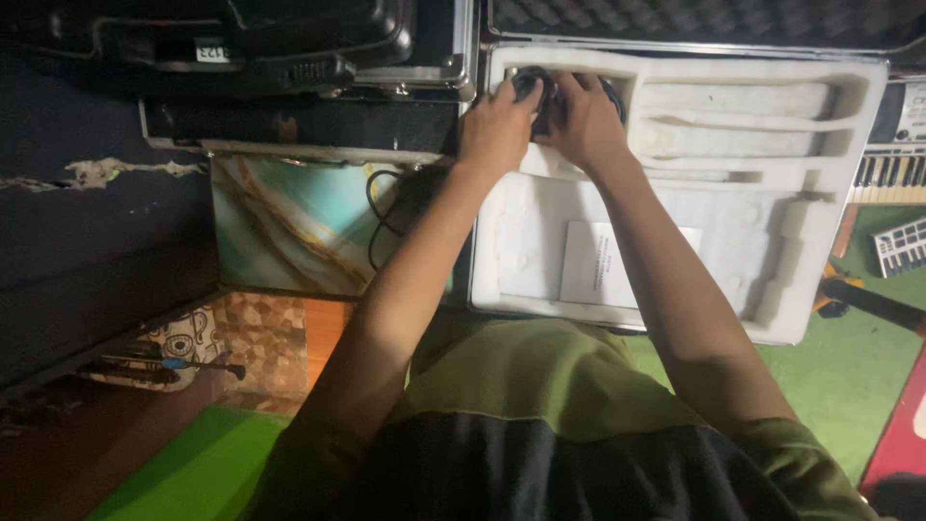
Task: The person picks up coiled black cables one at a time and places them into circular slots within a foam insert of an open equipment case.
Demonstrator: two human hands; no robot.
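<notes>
Left hand [497, 121] and right hand [585, 118] were both curled closed around a dark round object [536, 92], seated in the upper-left cutout of the white foam insert [772, 289]. The two-sided grip suited the snug recess. A white leaflet [593, 265] lay in the lower cavity.

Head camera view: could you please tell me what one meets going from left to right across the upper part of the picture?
Black hard case → left hand → dark round object under both hands → right hand → white foam insert → keyboard keys.
</notes>
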